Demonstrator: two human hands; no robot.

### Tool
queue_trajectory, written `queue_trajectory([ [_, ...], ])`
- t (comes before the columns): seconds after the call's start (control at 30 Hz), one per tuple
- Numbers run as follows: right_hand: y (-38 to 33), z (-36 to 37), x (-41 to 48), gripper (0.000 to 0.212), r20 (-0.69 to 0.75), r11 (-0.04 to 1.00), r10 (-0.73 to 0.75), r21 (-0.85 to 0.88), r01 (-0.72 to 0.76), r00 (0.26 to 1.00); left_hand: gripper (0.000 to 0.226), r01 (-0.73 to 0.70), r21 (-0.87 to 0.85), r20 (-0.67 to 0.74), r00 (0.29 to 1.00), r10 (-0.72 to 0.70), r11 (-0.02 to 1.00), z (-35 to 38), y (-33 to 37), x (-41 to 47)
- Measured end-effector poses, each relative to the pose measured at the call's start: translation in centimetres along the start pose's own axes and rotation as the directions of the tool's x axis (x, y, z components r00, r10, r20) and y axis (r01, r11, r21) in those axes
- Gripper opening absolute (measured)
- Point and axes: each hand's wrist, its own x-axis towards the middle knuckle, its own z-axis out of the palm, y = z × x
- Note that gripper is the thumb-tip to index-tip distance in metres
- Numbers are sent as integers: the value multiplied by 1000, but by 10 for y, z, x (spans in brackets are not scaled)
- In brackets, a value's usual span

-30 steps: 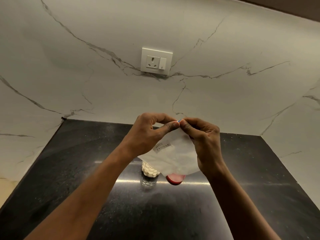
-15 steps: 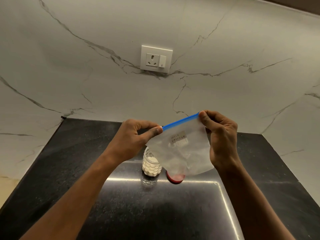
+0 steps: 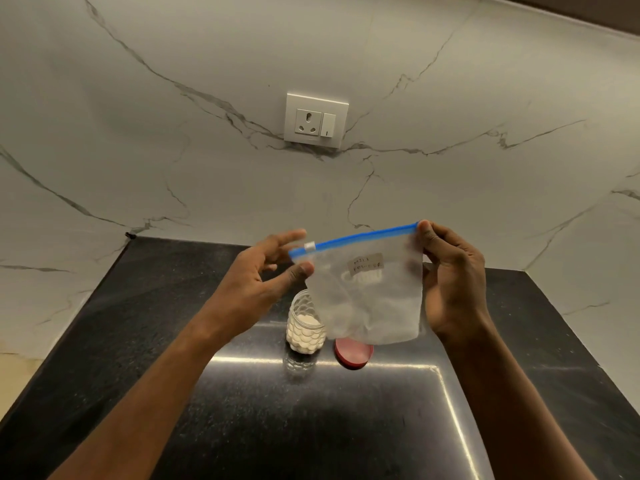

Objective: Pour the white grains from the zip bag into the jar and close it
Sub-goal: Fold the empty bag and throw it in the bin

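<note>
A clear zip bag (image 3: 372,301) with a blue zip strip (image 3: 360,238) and a small handwritten label hangs in the air above the counter and looks nearly empty. My right hand (image 3: 453,278) pinches its top right corner. My left hand (image 3: 259,271) is at the bag's left end with fingers spread; only the thumb is near the edge, below the white slider (image 3: 309,245). Below the bag stands an open textured clear jar (image 3: 304,325) partly filled with white grains. Its red lid (image 3: 354,353) lies flat on the counter just right of it, partly behind the bag.
The black stone counter (image 3: 173,341) is glossy and meets a white marble wall at the back and both sides. A socket with a switch (image 3: 316,121) sits on the back wall.
My hands moved apart along the zip strip, the left one drawing the slider to the left end. The left fingers then opened off the slider. The bag now hangs flat and stretched.
</note>
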Motion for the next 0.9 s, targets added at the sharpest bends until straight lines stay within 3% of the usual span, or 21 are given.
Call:
queue_trajectory([
  [0.03, 0, 1, 0, 11, -2, 999, 26, 42, -26, 1000, 63, 62, -114, 62, 997, -55, 992, 4, -2, -2],
  [0.1, 4, 4, 0, 21, -5, 994, 71, 86, -70, 997, 61, 163, -278, 169, 978, -119, 947, 18, -8, -6],
  [0.23, 18, 9, -4, 40, 112, 986, 135, 80, -144, 984, 37, 184, -311, -8, 981, -196, 932, 39, -15, -10],
  [0.37, 34, -7, -19, 54, 368, 937, 306, -282, -208, 878, 34, 233, -407, -43, 961, -274, 883, 31, -16, -7],
  [0.47, 47, -14, -27, 47, 373, 894, 357, -402, -198, 856, 27, 323, -393, 49, 942, -331, 861, 20, -16, -6],
  [0.6, 47, -17, -29, 26, 312, 928, 333, -278, -250, 890, 32, 436, -335, 206, 899, -386, 836, 7, -20, -8],
  [0.67, 47, -18, -30, 31, 271, 930, 359, -187, -317, 893, 36, 478, -358, 270, 875, -402, 802, 1, -22, -8],
  [0.73, 52, -15, -31, 34, 175, 908, 415, -16, -419, 893, 42, 532, -519, 310, 847, -433, 669, -2, -24, -7],
  [0.83, 62, -10, -31, 19, 76, 801, 535, 273, -533, 842, 38, 536, -749, 366, 825, -431, 390, -4, -26, -9],
  [0.9, 66, -8, -31, 16, 57, 754, 572, 356, -552, 819, 42, 527, -729, 370, 840, -397, 436, -5, -28, -14],
])
